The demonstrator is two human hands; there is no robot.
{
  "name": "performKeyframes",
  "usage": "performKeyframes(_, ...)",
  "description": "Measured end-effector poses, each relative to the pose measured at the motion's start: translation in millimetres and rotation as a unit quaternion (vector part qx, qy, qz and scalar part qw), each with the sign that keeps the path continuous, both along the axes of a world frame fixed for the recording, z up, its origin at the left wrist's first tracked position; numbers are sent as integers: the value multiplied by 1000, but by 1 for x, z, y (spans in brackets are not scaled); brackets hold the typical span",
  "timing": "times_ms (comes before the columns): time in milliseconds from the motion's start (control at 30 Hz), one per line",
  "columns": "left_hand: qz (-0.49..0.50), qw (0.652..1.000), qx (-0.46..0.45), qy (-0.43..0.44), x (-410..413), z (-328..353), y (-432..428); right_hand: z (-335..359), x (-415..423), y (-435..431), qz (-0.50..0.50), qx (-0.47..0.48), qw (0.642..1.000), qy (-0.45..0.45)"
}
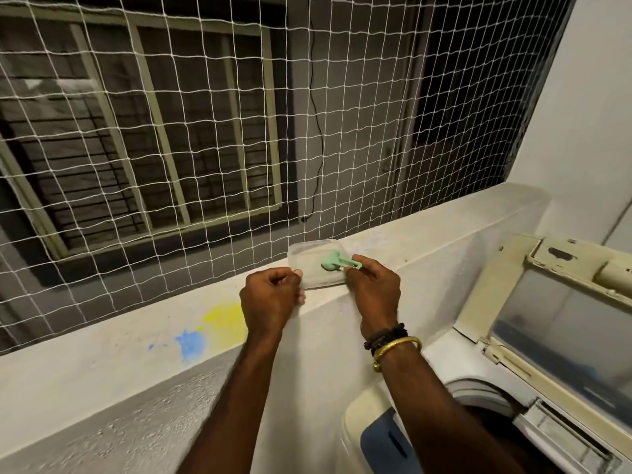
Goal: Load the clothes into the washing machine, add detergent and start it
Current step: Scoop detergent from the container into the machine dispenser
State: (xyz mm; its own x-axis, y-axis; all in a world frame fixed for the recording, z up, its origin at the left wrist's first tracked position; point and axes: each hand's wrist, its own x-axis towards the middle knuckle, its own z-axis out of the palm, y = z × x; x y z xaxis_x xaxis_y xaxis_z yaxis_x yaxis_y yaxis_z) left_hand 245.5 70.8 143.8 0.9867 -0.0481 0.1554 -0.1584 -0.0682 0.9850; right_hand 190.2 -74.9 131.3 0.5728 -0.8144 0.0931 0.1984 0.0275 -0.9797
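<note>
A clear plastic detergent box [313, 268] rests on the white parapet ledge [427, 227] in front of me. My left hand [270, 299] grips the box's near left edge. Over the box, my right hand [372, 289] pinches the handle of a small green scoop [333, 261]. The top-loading washing machine [369, 425] stands at lower right with its yellowed lid [506, 278] raised. My right forearm hides most of the drum opening, and no clothes are visible.
A white safety net [205, 131] spans the opening above the ledge, with a barred window behind it. Yellow and blue paint stains [208, 326] mark the ledge at left. A white wall rises at upper right.
</note>
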Motion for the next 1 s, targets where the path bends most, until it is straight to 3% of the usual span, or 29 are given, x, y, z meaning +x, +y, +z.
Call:
performKeyframes(233,1,1000,-9,-6,-4,0,1,4,-7,-1,15,5,1000,-6)
performKeyframes(367,25,996,-9,-81,-16,-2,-4,3,-19,-3,7,13,1000,-17)
performKeyframes(667,-66,983,-52,-166,-64,-2,-47,-4,-68,-24,-56,-10,998,-23)
performKeyframes(1000,-176,976,-76,-107,-122,-15,-106,-14,-135,-56,-115,-27,993,-15)
